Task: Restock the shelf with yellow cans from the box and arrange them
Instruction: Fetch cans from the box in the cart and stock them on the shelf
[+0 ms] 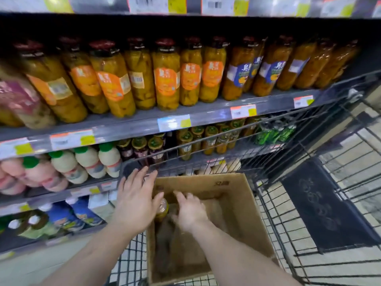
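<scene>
Pink and white bottles [61, 170] with green caps lay blurred at the far left, on the second shelf down. Above them, the grey shelf [127, 122] carried a long row of tall yellow jars [165, 73] with dark red lids, standing upright side by side; those toward the left wore orange labels, those toward the right blue ones. Price tags [174, 122] were fixed along the shelf's front edge. Below and further back, small jars with gold lids [185, 141] stood in a cluster.

Lower down, the left hand [138, 201] hovered over the near left corner of the cardboard box [237, 203], fingers straight and spread, gripping nothing; its fingertips reached toward the wire rim of the shopping cart [288, 203]. Just right of that hand, inside the box against its left wall, a yellow can [162, 211] stood upright, its top end showing between the two hands. The right hand [190, 211] was down inside the box just beside that can, fingers loosely bent and blurred; I could not tell whether it touched or held the can.

The box sat in the basket of the cart, its flaps open, and its inside looked dim, so any other contents could not be made out. To the right, past the cart's wire side, a dark floor mat [321, 205] lay on the pale tiled floor.
</scene>
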Demonstrator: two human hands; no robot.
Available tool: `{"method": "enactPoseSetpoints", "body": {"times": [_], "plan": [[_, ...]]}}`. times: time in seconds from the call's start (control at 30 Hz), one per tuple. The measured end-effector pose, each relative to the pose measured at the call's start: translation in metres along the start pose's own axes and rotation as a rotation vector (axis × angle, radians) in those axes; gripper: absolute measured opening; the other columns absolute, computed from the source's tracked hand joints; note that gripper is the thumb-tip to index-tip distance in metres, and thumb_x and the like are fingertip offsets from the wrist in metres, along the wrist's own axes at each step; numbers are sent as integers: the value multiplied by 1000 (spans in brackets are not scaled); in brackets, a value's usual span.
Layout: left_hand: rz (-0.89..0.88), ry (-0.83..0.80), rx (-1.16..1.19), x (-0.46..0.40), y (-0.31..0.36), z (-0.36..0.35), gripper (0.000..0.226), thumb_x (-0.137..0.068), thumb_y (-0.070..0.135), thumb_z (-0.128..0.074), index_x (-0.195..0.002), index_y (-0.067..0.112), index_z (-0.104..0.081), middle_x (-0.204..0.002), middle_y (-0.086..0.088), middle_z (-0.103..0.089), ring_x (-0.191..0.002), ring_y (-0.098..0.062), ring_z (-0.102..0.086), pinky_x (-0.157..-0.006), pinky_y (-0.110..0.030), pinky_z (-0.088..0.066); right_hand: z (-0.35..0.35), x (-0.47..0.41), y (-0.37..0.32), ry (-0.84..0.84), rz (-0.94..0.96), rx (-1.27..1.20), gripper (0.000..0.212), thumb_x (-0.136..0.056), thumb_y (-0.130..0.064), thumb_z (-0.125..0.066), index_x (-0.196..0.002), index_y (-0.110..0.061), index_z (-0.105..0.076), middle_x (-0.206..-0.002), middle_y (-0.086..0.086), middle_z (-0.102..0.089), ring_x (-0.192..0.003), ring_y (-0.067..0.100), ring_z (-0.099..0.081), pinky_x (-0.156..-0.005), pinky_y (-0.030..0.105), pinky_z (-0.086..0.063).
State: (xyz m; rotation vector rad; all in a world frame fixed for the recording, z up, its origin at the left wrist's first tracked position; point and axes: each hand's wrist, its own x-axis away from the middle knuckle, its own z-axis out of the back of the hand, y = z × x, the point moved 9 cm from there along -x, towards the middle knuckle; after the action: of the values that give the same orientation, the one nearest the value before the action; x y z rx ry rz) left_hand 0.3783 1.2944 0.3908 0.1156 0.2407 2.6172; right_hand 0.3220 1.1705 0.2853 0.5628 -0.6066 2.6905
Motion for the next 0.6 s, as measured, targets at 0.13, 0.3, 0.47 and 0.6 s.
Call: {"method": "enactPoseSetpoints", "body": {"times": [0.13,0.3,0.47,0.6], "plan": [[-15,63,27,1,-7,-14,69,-82,55,-32,-134,16,-52,-141,-16,-50,-130,-39,-44,-106,-57,-33,-43,-25,-9,-94,30,-79,81,-81,-39,-72,-147,-32,-25,-134,12,-44,-129,35,-42,-109,44,-34],[2,84,71,1,-14,-20,69,-81,56,-34,-135,16,-50,-141,-15,-49,-131,-38,-43,-107,-57,-34,-50,-38,-13,55,6,-300,57,-75,-28,-75,-120,-25,-41,-120,7,-53,-115,30,-54,-96,37,-46],[20,79,90,0,-19,-21,69,-81,57,-35,-134,17,-50,-141,-14,-50,-130,-38,-45,-105,-56,-37,-57,-42,-9,62,-27,-467,49,-75,-31,-74,-111,-22,-43,-113,0,-65,-107,24,-63,-88,35,-51],[34,76,105,6,-20,-24,75,-79,61,-29,-140,20,-45,-147,-9,-43,-137,-32,-36,-113,-51,-27,-58,-38,-11,46,16,-406,71,-73,-31,-75,-136,-22,-43,-126,-1,-51,-122,20,-51,-102,24,-40]]}}
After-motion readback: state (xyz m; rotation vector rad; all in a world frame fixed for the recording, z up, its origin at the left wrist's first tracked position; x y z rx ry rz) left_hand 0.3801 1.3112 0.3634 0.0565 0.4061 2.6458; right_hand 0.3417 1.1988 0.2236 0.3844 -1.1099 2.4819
